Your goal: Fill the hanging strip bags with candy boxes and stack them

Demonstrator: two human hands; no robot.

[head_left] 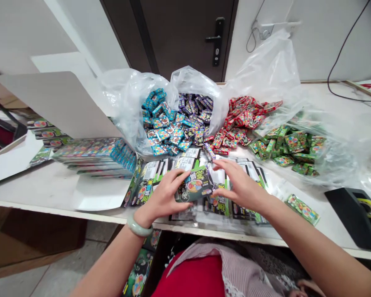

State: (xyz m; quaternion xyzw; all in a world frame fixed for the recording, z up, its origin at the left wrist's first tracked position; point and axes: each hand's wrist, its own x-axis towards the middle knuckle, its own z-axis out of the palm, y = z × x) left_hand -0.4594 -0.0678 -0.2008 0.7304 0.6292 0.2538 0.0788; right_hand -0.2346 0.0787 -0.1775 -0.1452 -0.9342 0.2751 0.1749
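Observation:
My left hand point(163, 194), with a pale green bangle on its wrist, grips a dark printed packet point(194, 185) with a green top edge. Thumb and fingers hold it from the left side, over the front of the table. My right hand point(239, 181) is at the packet's right edge, thumb and index finger spread apart. Its thumb tip is close to the packet; whether they touch I cannot tell. Just beyond the index fingertip is a small purple box point(209, 152). Beneath both hands lie several flat printed packets point(216, 202) in overlapping rows.
Clear plastic bags at the back spill small blue boxes point(170, 128), purple boxes point(193, 105), red boxes point(241, 117) and green boxes point(297, 142). On the left, stacked packs point(92, 154) sit in an open white carton point(52, 103). A black tape dispenser point(352, 214) stands right, near a loose green pack point(302, 209).

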